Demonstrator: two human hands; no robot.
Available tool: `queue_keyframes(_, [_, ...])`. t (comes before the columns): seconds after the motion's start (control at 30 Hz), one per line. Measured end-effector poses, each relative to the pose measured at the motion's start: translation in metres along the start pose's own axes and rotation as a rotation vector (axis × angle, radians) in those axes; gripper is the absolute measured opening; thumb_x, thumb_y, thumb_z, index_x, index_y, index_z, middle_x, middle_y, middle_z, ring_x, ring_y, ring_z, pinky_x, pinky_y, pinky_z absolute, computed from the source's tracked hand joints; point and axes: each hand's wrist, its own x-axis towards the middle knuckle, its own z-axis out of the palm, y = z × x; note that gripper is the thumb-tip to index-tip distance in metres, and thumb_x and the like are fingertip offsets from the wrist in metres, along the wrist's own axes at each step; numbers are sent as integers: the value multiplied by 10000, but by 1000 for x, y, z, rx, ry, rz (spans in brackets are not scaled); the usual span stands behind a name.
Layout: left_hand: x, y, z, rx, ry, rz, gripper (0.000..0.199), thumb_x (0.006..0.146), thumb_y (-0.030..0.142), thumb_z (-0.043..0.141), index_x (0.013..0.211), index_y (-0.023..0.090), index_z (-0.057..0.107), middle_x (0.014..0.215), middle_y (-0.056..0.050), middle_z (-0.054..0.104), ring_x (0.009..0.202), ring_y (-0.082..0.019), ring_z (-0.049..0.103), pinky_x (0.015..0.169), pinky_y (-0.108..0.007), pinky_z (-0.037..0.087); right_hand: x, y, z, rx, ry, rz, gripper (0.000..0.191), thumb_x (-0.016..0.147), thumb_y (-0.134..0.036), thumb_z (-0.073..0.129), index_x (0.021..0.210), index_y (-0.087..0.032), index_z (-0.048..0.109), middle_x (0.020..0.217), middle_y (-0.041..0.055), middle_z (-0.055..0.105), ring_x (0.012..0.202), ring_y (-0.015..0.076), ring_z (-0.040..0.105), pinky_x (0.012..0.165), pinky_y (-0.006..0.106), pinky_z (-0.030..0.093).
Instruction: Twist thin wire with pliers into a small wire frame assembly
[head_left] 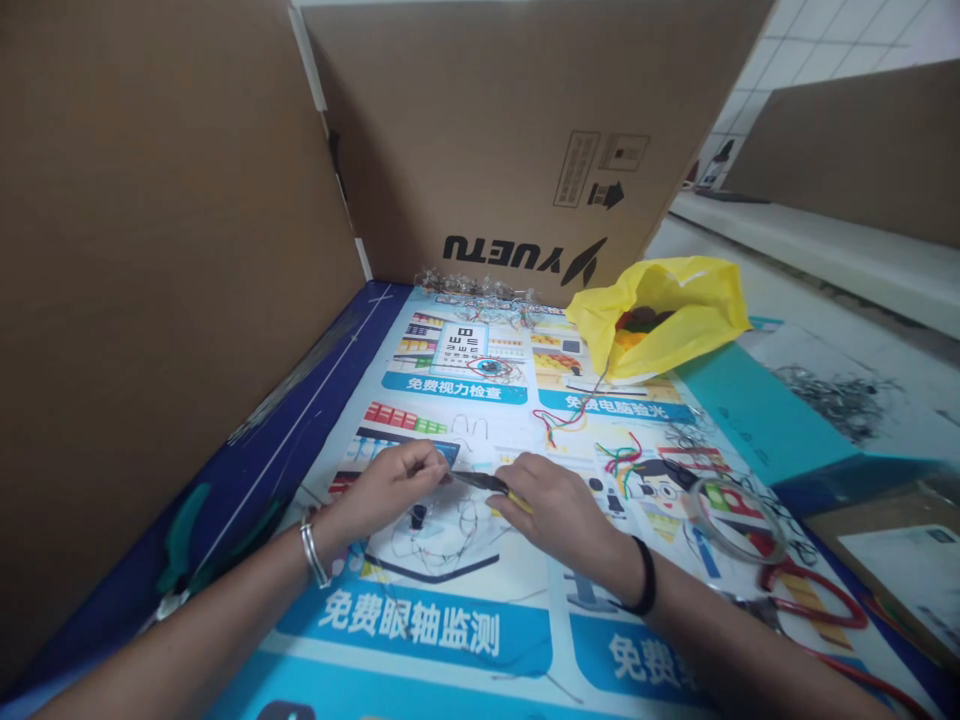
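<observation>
My right hand [551,500] is wrapped round small pliers [480,481] with dark jaws and a yellow handle. The jaws point left and reach the fingertips of my left hand [405,478]. Those left fingers are pinched together, and what they hold is too small to make out. Just below both hands, a loose ring of thin wire [442,555] shows against the printed poster [517,575]. Whether the ring joins the left fingertips, I cannot tell.
Green-handled pliers [180,540] lie at left, red-handled scissors [814,600] and a tape roll [735,520] at right. Behind stand a yellow bag [690,345], coloured cords [622,460] and wire pieces [487,285]. Cardboard walls [495,130] enclose the back and left.
</observation>
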Motion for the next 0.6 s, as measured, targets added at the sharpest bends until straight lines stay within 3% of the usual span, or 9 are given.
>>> queue_keyframes(0.6, [0, 0, 4, 173, -5, 12, 181, 848, 227, 401, 675, 177, 413, 648, 31, 411, 604, -116, 392, 547, -232, 297, -2, -1, 5, -117, 26, -27, 196, 863, -378, 493, 842, -200, 573, 783, 33, 560, 770, 178, 522, 640, 271, 372])
